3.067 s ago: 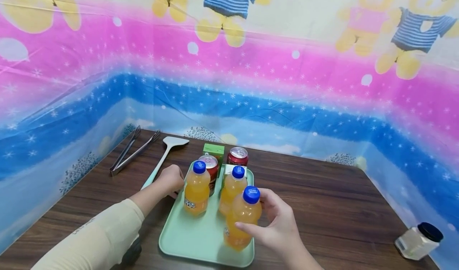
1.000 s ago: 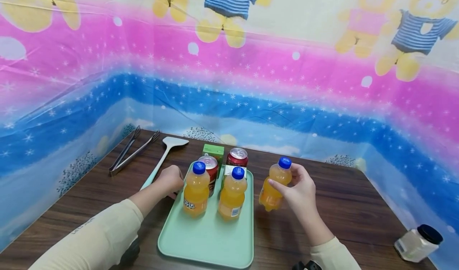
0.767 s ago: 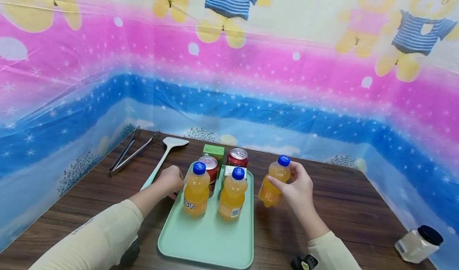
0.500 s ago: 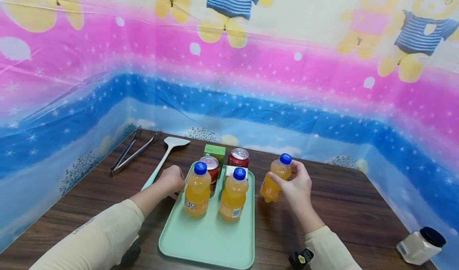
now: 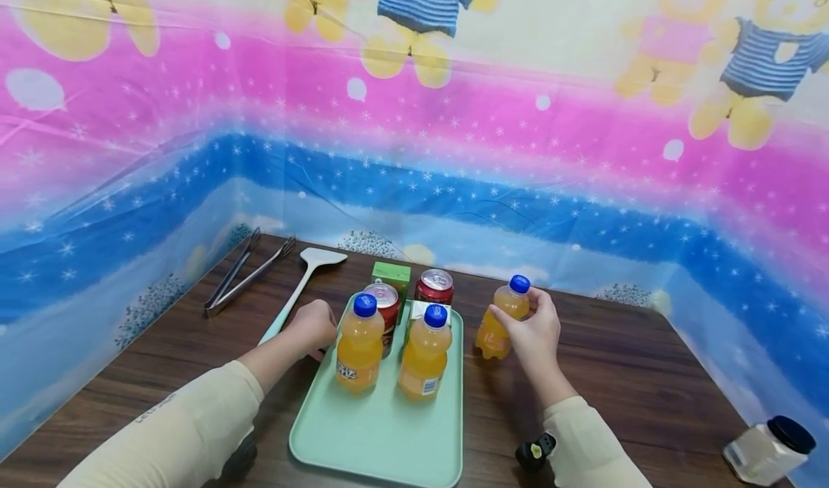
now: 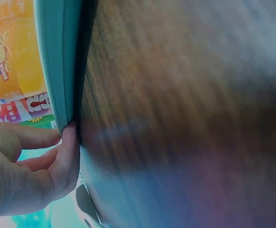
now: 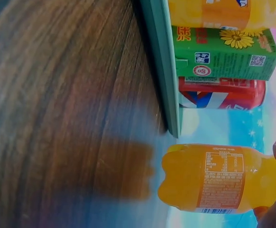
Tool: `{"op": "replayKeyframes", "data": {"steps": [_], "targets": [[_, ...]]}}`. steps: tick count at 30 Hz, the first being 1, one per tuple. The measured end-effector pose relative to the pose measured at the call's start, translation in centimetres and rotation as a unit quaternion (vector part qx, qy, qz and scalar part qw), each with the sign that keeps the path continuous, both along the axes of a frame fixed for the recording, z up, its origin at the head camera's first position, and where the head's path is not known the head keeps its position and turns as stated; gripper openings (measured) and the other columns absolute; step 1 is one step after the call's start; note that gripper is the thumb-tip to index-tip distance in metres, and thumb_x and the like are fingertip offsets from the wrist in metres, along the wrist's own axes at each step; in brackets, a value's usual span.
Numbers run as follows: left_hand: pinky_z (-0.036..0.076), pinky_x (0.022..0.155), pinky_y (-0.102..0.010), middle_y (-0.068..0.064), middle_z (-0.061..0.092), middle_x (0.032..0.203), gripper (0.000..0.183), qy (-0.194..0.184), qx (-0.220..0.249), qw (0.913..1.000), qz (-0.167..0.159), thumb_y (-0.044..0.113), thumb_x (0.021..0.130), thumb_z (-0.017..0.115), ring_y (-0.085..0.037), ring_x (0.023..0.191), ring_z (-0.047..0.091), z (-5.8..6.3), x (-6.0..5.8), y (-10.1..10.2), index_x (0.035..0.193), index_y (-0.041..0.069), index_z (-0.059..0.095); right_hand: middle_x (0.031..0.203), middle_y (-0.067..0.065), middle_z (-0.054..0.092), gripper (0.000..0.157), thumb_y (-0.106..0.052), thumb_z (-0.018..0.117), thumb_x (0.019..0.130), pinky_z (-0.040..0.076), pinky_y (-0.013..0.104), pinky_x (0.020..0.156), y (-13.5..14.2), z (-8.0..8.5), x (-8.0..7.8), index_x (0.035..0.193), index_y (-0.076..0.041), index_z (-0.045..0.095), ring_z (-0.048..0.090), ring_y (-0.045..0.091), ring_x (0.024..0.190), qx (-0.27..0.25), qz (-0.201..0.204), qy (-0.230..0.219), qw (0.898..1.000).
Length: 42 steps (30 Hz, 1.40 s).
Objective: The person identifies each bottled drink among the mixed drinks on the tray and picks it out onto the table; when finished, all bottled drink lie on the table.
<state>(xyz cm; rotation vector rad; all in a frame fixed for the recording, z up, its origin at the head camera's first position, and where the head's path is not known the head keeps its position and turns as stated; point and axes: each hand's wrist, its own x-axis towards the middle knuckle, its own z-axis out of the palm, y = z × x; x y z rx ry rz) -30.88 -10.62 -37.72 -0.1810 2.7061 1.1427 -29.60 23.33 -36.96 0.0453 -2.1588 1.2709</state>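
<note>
Bottle of orange drink [image 5: 495, 339] hangs above the table [image 5: 635, 366], right of the green tray [image 5: 376, 437], the right hand [image 5: 539, 330] closed round its upper part. The left hand [image 5: 314, 326] pinches the tray's edge; 2 similar bottles [image 5: 424, 364] stand on it before 2 red cans [image 5: 391, 308].

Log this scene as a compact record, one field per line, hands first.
Left hand: pinches the left rim of the pale green rectangular tray
Right hand: holds a blue-capped orange-drink bottle, right of the tray
Upright on tray: matching left bottle and right bottle
Behind those: near red metal can, far red metal can, green box-shaped carton, second green carton
Left of tray: silver metal tongs, pale long-handled spatula
Far right: clear black-lidded jar
</note>
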Motion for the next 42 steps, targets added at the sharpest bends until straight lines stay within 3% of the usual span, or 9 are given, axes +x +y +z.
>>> {"op": "replayKeyframes", "data": {"steps": [11,23,36,42], "targets": [[0.057,0.049,-0.033,-0.014,0.056,0.083,0.008,0.002,-0.010,0.9999,0.003,-0.008,0.075,0.058,-0.023,0.069,0.061,0.1,0.1,0.1,0.082,-0.003,0.062,0.114,0.017,0.052,0.059,-0.019,0.081,0.074,0.048,0.047,0.092,0.2,-0.5,-1.1,0.119,0.002,0.048,0.053,0.031,0.104,-0.010,-0.011,0.013,1.000],[0.057,0.048,-0.033,-0.013,0.057,0.081,0.005,0.013,-0.019,0.9997,0.000,-0.006,0.077,0.058,-0.022,0.066,0.061,0.0,0.3,0.1,0.077,-0.002,0.061,0.116,0.018,0.051,0.060,-0.018,0.080,0.075,0.046,0.048,0.094,0.0,-0.7,-1.5,0.121,0.001,0.047,0.051,0.032,0.108,-0.006,-0.014,-0.002,1.000],[0.057,0.049,-0.033,-0.013,0.057,0.081,0.007,0.011,-0.022,0.9997,-0.002,-0.007,0.076,0.059,-0.022,0.067,0.061,-0.1,0.3,0.2,0.081,-0.003,0.062,0.123,0.019,0.047,0.069,-0.023,0.081,0.074,0.044,0.050,0.097,0.3,0.0,-1.1,0.127,0.002,0.044,0.048,0.035,0.114,0.030,-0.016,-0.040,0.999],[0.057,0.048,-0.033,-0.013,0.056,0.080,0.007,0.015,-0.023,0.9996,-0.003,-0.008,0.076,0.058,-0.022,0.066,0.061,-0.1,0.3,0.2,0.075,-0.001,0.060,0.123,0.021,0.049,0.071,-0.023,0.082,0.072,0.043,0.045,0.099,0.9,0.7,-0.4,0.126,0.004,0.045,0.050,0.035,0.114,0.030,-0.029,-0.015,0.999]]}}
